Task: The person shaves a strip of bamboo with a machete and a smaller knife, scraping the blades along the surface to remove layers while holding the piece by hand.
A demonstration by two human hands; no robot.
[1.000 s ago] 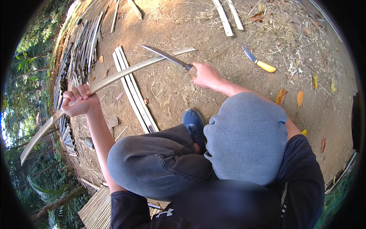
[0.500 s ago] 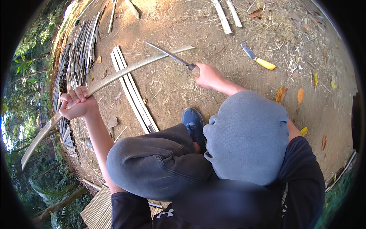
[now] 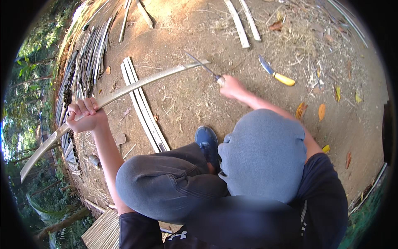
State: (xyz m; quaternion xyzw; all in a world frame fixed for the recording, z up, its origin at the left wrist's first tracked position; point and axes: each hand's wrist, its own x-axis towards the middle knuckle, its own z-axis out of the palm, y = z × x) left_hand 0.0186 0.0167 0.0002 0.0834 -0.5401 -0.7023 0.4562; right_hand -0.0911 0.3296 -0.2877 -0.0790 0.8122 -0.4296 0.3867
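Observation:
My left hand (image 3: 86, 115) grips a long, pale, curved bamboo strip (image 3: 137, 85) near its middle, holding it above the dirt ground. The strip runs from lower left to upper right. My right hand (image 3: 230, 86) is shut on the handle of a long-bladed knife (image 3: 201, 64), whose blade meets the strip's far end. I crouch with a grey-trousered knee (image 3: 166, 182) and a blue shoe (image 3: 207, 143) below the strip.
Several split bamboo strips (image 3: 143, 106) lie side by side on the ground under the held one. A stack of darker strips (image 3: 81, 70) lies at the left. A yellow-handled knife (image 3: 277, 74) rests on the dirt at the right. Two pale slats (image 3: 242, 20) lie at the top.
My right hand has drawn the knife rightward and down along the strip, from across its upper part to its far tip. My left hand keeps its grip.

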